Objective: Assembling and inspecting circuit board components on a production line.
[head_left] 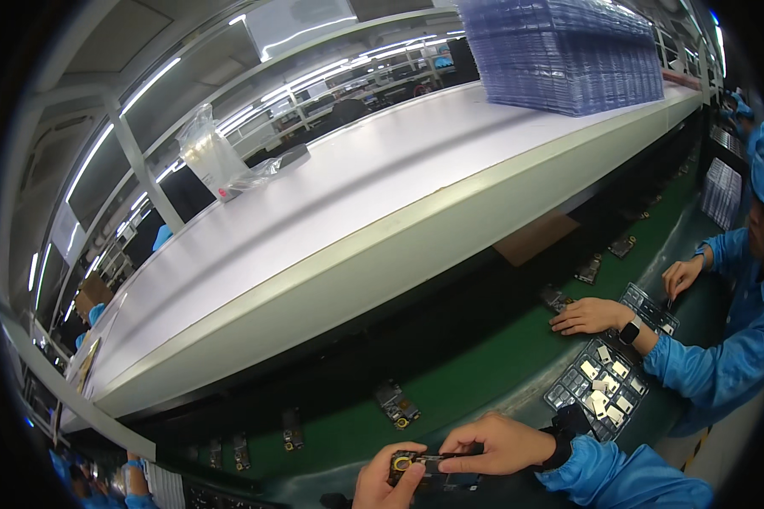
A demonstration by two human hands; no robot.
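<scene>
At the bottom centre my left hand [384,475] grips a small dark circuit board [460,482] with a yellow ring at its left end; the thumb lies beside that ring. My right hand [499,446] comes in from the right in a blue sleeve with a dark band at the wrist. Its thumb and forefinger are pinched together at the board's upper edge. Whatever sits between those fingertips is too small and covered to make out. Just beyond my hands, a similar circuit board [396,404] lies on the green conveyor belt [339,428].
More boards [292,429] lie spaced along the belt. Right of my hand stands a black tray [562,395] of pale rectangular pieces. A co-worker's hand [587,316] reaches over the belt. Above runs a white shelf [314,246] bearing stacked clear plastic trays [560,64] and a plastic bag [208,153].
</scene>
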